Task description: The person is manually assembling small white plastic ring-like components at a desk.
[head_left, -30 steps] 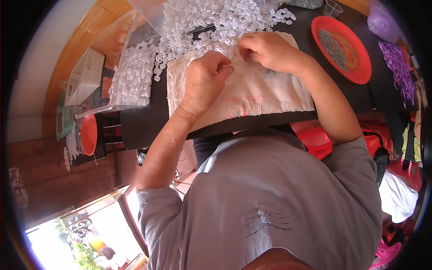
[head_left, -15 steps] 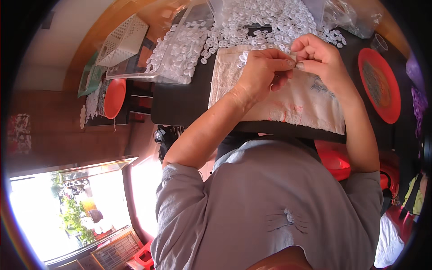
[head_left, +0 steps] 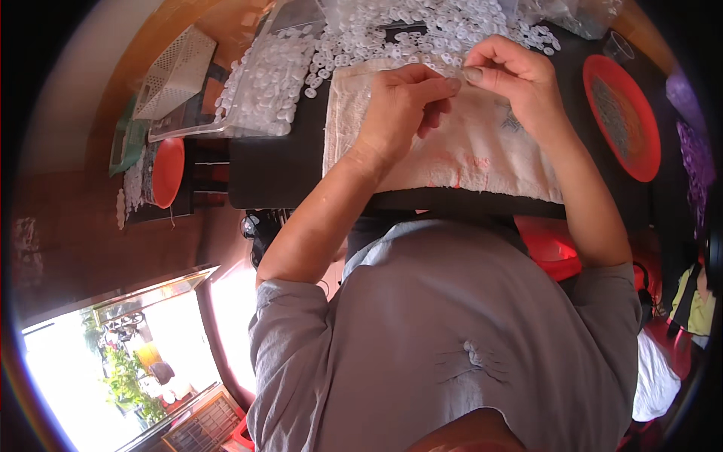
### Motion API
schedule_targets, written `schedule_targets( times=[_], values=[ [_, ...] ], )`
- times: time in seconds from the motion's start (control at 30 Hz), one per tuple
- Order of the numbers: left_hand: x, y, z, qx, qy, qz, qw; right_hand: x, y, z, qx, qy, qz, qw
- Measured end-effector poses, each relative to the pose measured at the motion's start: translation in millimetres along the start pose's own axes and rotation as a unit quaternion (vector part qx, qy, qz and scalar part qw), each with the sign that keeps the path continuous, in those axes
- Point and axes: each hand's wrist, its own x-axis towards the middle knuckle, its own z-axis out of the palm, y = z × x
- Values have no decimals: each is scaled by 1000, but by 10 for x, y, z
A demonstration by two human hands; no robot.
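On the dark table (head_left: 260, 177), a pale cloth (head_left: 459, 154) lies under the left hand (head_left: 399, 105) and right hand (head_left: 523, 71), thumbs and fingers drawn in close, can't tell if either's gripping anything. Just past it, those white oval pieces (head_left: 459, 22) look light, stiff, kinda slick, so pinch the rims; long axes point every which way.

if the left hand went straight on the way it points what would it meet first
Most likely the right hand, around its thumb: the left hand points across a narrow gap toward it. Depth is unclear from this view, so it might pass above or below.
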Motion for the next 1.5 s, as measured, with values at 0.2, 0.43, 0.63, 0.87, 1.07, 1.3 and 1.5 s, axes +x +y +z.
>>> schedule_targets(
  times=[0.2, 0.43, 0.63, 0.87, 1.07, 1.3, 1.5],
  values=[
    [18, -328, -105, 524, 27, 311, 792, 49, -46, -19, 132, -8, 86, 987],
    [152, -340, -101, 579, 20, 267, 770, -6, -64, 59, 132, -33, 122, 983],
    [245, -268, -33, 646, -36, 284, 708, 18, -39, 43, 120, -37, 143, 982],
    [220, 72, -93, -59, -52, -31, 996, 36, -63, 37, 126, 21, 129, 983],
    [284, 8, 11, -167, -60, -39, 983, 30, -39, 74, 143, 49, 128, 980],
    [305, -93, 43, -256, -51, -18, 965, 27, -8, 116, 99, 56, 82, 990],
    [292, -128, 36, -266, -47, -8, 963, 25, 125, 143, 41, 55, 50, 996]
  ],
)
